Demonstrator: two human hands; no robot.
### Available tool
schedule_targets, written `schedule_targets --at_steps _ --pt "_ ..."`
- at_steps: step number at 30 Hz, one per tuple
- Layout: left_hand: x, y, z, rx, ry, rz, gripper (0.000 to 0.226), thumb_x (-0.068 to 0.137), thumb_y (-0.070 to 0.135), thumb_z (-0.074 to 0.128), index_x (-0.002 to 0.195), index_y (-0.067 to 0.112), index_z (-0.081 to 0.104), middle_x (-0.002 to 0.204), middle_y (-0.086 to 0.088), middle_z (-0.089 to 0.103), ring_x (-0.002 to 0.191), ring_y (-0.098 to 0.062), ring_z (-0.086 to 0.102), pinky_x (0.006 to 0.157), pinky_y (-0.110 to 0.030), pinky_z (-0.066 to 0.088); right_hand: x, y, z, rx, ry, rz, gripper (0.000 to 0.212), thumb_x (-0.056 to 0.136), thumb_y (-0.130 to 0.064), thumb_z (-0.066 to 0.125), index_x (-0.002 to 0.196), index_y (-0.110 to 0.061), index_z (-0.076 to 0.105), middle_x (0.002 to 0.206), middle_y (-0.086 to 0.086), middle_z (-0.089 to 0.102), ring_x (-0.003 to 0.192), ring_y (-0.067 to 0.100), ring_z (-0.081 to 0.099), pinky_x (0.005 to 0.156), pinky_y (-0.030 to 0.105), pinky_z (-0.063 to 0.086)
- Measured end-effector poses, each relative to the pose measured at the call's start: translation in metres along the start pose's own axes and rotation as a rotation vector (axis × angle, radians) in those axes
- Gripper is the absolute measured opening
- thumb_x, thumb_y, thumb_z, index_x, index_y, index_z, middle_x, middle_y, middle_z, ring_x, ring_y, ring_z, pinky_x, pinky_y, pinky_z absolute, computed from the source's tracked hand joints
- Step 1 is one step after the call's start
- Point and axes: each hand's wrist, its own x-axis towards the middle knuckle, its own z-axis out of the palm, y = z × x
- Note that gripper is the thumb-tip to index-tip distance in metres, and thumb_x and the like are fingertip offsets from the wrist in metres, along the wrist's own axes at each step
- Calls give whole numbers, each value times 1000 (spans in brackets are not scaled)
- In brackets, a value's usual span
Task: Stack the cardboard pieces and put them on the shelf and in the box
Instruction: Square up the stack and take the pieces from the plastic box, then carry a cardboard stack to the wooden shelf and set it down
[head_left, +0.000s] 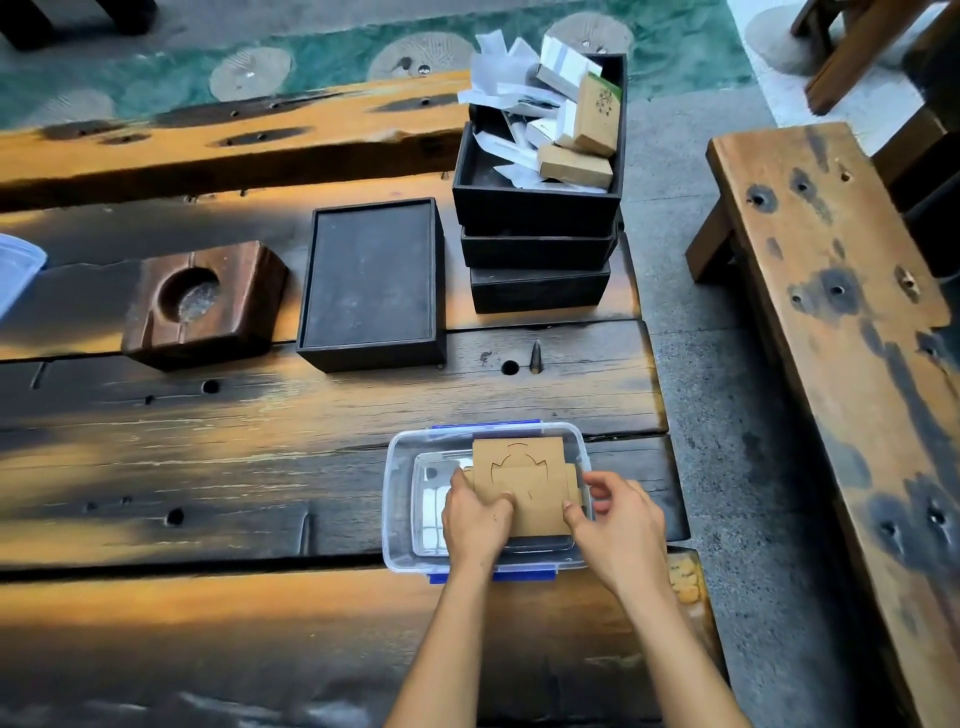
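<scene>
A stack of flat brown cardboard pieces with die-cut curves rests inside a clear plastic box with blue clips, near the table's front right. My left hand grips the stack's left near corner, thumb on top. At the stack's right edge, my right hand touches it with the thumb, the fingers curled above the box rim. The stack's lower part is hidden behind my hands.
Three stacked black trays at the back right hold small cardboard boxes and white papers. An upside-down black tray and a wooden block with a round hollow sit mid-table. A wooden bench stands to the right.
</scene>
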Motion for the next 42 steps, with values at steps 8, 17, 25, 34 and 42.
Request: schedule_targets --at_steps 8,17,25,34,42 --pt "9 -19 0 -128 -60 2 53 94 23 76 120 24 30 104 8 62 92 -5 60 69 -21 45 8 8 -3 -59 -20 -52 30 85 -29 77 114 -21 70 100 -1 65 93 14 62 84 21 40" --pt "-6 -9 -14 179 -58 217 93 102 53 58 166 9 7 174 -17 17 161 -33 16 130 -45 17 3 1 7 -192 -26 -131 48 95 -45 60 135 -18 57 130 9 53 127 28 45 104 40 40" --pt "-26 -45 -64 884 68 601 93 90 88 6 164 36 -14 170 0 -32 158 -28 -31 123 -54 -22 -37 4 21 -481 -148 -314 82 91 -80 11 160 -39 -8 163 9 -34 150 29 -32 120 58 -17" --pt "-71 -67 -93 975 19 724 95 83 92 -4 161 41 -21 167 4 -37 142 -23 -49 118 -58 -28 -105 11 18 -510 -64 -215 92 79 -90 -4 156 -43 -18 161 8 -38 148 29 -37 118 62 -19" --pt "-111 -77 -108 998 -73 843 92 88 88 2 164 39 -16 171 3 -30 157 -30 -31 123 -62 -21 -171 18 21 -434 65 -64 90 83 -88 2 159 -43 -11 164 8 -33 153 29 -28 118 63 -16"
